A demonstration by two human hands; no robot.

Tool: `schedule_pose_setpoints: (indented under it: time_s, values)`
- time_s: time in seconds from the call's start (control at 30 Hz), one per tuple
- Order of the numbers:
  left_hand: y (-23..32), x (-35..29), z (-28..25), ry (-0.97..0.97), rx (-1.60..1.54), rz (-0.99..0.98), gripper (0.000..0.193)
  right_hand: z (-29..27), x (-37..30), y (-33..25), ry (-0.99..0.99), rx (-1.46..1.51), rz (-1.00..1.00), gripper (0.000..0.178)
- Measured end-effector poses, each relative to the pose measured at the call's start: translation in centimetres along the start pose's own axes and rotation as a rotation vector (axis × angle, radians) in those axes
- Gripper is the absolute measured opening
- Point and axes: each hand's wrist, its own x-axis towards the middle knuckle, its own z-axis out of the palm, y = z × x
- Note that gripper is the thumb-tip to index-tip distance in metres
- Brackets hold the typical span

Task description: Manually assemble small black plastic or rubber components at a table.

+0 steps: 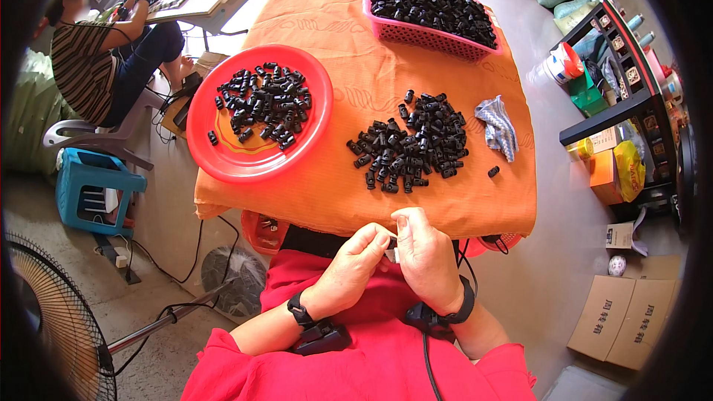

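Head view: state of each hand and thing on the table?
Left hand: pinched, contents unclear
Right hand: pinched, contents unclear
Black cord locks: loose pile
Stray cord lock: lying apart
Red plate: partly filled
Pink basket: heaped full
Blue-and-white rag: crumpled
Orange cloth: spread, creased

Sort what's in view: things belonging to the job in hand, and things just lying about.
Apparently in use:
small whitish piece between left hand and right hand
pile of small black plastic pieces
round red plastic plate holding more
pink perforated basket, also full

Probably just lying about:
crumpled blue-and-white cloth
blue plastic stool
brown cardboard boxes
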Motion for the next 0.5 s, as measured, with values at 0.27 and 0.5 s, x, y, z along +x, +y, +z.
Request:
schedule_pose_setpoints:
  time_s: [0.27,0.5]
  values:
    - [-0.02,0.06,-0.09,-0.006,0.002,0.01,0.02,-0.18,0.09,0.02,-0.055,0.02,0.046,0.009]
    - [-0.13,0.05,-0.33,-0.003,0.008,0.01,0.019,0.02,0.14,0.11,-0.008,0.006,-0.012,0.012]
